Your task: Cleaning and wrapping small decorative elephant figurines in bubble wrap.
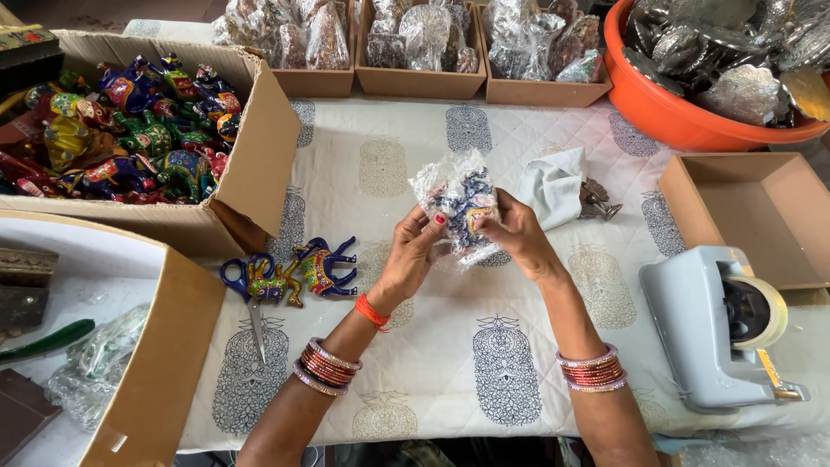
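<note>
My left hand (pixel 413 253) and my right hand (pixel 516 232) both grip a small painted figurine wrapped in clear bubble wrap (pixel 458 201), held just above the patterned white cloth (pixel 432 363). The fingers pinch the wrap from either side. Bangles sit on both wrists. To the left on the cloth lie two painted figurines (pixel 304 270) beside blue-handled scissors (pixel 245 290).
A cardboard box of colourful figurines (pixel 130 130) stands at left. Three boxes of wrapped pieces (pixel 419 39) line the far edge. An orange tub of silver metal items (pixel 692 104) is at far right, with an empty cardboard box (pixel 761 216), a grey tape dispenser (pixel 718 329) and a white cloth (pixel 553 186).
</note>
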